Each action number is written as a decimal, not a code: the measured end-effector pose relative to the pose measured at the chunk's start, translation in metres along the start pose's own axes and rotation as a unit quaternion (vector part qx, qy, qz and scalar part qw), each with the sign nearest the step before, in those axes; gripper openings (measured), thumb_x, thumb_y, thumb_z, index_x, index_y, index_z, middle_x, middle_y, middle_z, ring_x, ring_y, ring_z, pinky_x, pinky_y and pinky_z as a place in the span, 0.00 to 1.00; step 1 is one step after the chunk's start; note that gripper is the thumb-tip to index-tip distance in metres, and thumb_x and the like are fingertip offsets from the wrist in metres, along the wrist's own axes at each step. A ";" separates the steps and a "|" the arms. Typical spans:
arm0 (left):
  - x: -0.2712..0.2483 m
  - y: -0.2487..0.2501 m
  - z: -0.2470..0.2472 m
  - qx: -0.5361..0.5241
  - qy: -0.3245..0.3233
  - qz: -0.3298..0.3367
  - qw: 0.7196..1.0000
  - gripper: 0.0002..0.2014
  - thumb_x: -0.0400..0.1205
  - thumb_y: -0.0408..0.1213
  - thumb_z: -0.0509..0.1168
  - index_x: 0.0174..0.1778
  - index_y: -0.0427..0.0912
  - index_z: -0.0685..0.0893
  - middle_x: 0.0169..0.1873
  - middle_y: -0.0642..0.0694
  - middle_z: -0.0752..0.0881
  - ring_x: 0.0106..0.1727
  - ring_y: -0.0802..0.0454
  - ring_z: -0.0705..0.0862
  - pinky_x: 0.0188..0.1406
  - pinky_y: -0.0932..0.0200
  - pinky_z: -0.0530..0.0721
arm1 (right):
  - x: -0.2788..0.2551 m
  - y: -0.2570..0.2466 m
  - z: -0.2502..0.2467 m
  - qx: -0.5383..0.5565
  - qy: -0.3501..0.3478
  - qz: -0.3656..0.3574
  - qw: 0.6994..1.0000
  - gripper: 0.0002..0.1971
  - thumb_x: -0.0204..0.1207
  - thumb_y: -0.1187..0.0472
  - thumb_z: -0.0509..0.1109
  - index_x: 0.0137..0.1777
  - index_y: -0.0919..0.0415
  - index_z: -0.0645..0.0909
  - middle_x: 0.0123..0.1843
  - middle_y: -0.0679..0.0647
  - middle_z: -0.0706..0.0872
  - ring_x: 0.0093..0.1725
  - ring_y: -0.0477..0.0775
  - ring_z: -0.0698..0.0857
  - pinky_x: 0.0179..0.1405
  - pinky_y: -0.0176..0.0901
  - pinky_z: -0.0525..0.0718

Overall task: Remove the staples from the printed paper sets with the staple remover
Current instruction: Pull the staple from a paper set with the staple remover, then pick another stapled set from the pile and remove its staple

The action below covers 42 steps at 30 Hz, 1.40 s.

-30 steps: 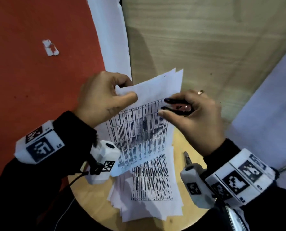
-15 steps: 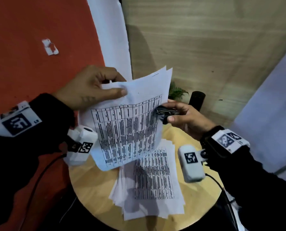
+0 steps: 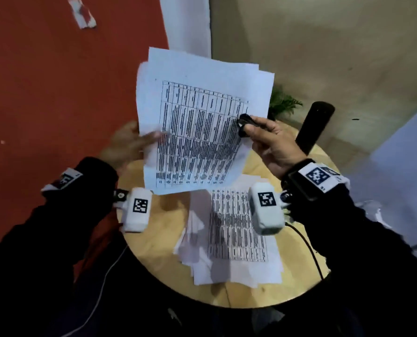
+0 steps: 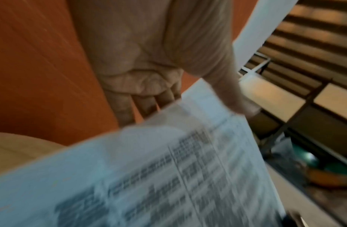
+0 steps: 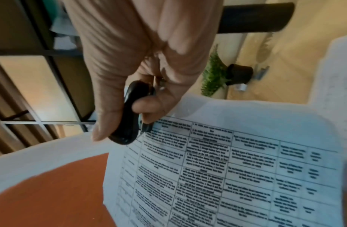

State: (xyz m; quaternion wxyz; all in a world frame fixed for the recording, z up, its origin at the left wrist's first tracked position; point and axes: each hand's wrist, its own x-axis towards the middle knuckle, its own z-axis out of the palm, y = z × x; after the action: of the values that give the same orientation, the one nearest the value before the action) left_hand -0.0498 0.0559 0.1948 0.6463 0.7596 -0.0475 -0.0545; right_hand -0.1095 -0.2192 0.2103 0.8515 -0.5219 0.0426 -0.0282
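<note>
The right hand (image 3: 273, 144) has its grip closed round the staple remover (image 3: 245, 122), a small black tool pinched between thumb and curled fingers; in the right wrist view the staple remover (image 5: 131, 113) shows a glossy black shell, its front end touching the right edge of the held paper set (image 5: 227, 169). Whether its teeth have hold of a staple cannot be told.

The left hand (image 3: 127, 144) is blurred. Its thumb lies over the front of the held paper set (image 3: 202, 122) at the left edge, and in the left wrist view the fingers (image 4: 127, 106) run fairly straight behind the sheets, so the grip is a flat pinch on the paper. The set hangs in the air above the tabletop (image 3: 168, 222), tilted, its sheets fanned apart at the upper corners. The top sheet carries a printed table of many rows and columns; the text is too blurred to read in any view.

Below it a loose pile of printed sheets (image 3: 236, 229) lies on the round, pale wooden tabletop, the top one printed with the same kind of table, also unreadable. Both wrists wear white camera blocks and bands printed with black-and-white square code markers. Behind the right hand a black cylinder (image 3: 314, 127) stands, with a small green potted plant (image 3: 282, 103) just beside it. A red floor (image 3: 56, 93) lies to the left.
</note>
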 end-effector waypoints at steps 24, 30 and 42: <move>0.041 -0.200 -0.007 0.542 0.006 -0.159 0.825 0.35 0.78 0.42 0.70 0.80 0.48 0.63 0.78 0.37 0.62 0.78 0.34 0.62 0.74 0.37 0.67 | -0.055 0.189 -0.082 -0.589 -0.050 0.272 0.759 0.21 0.73 0.50 0.74 0.61 0.61 0.77 0.52 0.55 0.84 0.51 0.54 0.81 0.49 0.38 0.76; 0.008 -0.232 0.022 0.573 -0.290 -0.149 0.752 0.47 0.76 0.48 0.73 0.83 0.52 0.48 0.83 0.40 0.41 0.83 0.40 0.41 0.81 0.51 0.43 | -0.055 0.191 -0.097 -0.613 -0.014 0.278 0.739 0.22 0.74 0.46 0.71 0.59 0.61 0.77 0.51 0.54 0.83 0.49 0.53 0.80 0.49 0.40 0.78; 0.015 -0.202 0.075 0.482 -0.149 -0.037 0.862 0.27 0.78 0.40 0.71 0.73 0.44 0.74 0.74 0.36 0.70 0.76 0.39 0.65 0.74 0.49 0.66 | -0.060 0.183 -0.105 -0.520 0.085 0.221 0.820 0.20 0.76 0.48 0.70 0.57 0.65 0.80 0.51 0.58 0.86 0.48 0.54 0.82 0.48 0.41 0.78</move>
State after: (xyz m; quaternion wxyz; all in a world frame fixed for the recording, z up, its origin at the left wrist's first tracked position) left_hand -0.0454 0.0126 -0.0173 0.1818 0.9605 -0.1358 -0.1610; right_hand -0.1788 -0.2237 0.0028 0.4296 -0.8594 0.2376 0.1432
